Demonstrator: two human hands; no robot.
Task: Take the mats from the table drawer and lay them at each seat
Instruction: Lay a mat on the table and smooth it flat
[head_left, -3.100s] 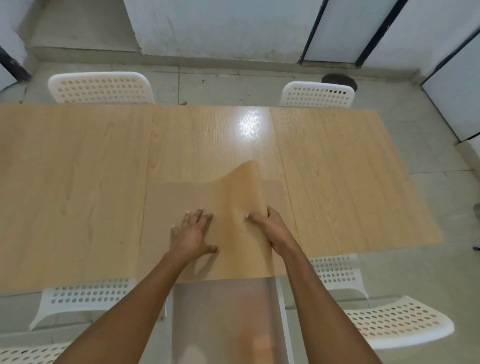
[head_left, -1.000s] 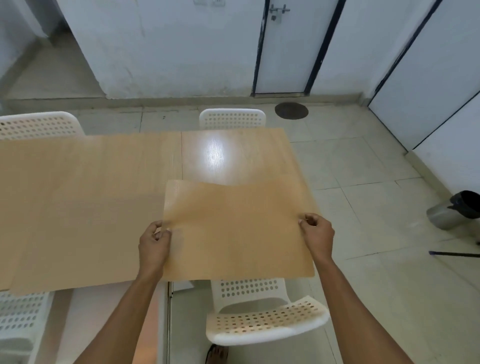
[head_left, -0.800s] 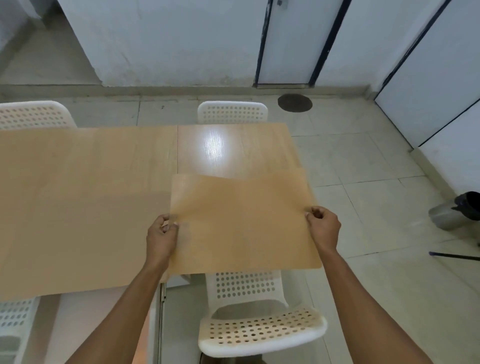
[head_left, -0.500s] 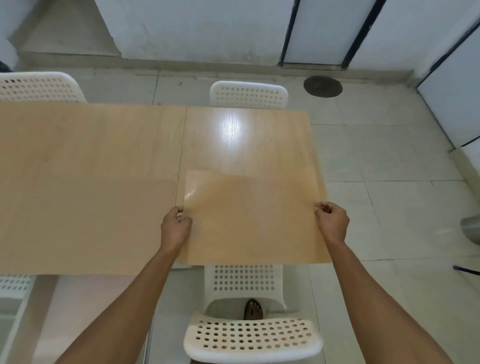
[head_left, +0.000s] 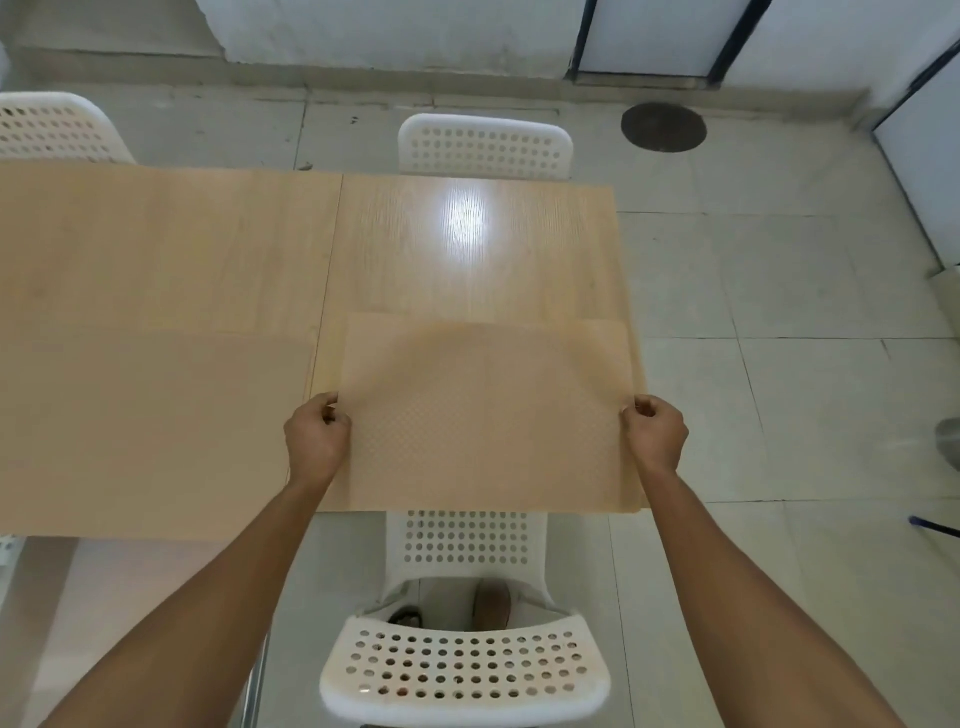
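Observation:
A thin tan mat (head_left: 488, 415) with a fine woven texture is held over the near right corner of the wooden table (head_left: 467, 239). My left hand (head_left: 317, 436) pinches its left edge and my right hand (head_left: 655, 434) pinches its right edge. The mat's middle bows upward slightly, and its near edge lines up with the table's front edge above a white chair (head_left: 465, 660). A second tan mat (head_left: 150, 426) lies flat on the table to the left. The drawer itself is not clearly visible.
White perforated chairs stand at the far side, one (head_left: 485, 148) opposite me and one (head_left: 52, 127) at far left. A round dark floor drain (head_left: 663, 127) lies beyond the table. Tiled floor extends to the right, with a metal bin (head_left: 949, 447) at the edge.
Both hands carried the mat from the table's middle to the right end and lowered it toward the surface, in front of the near right chair. The view has tilted downward.

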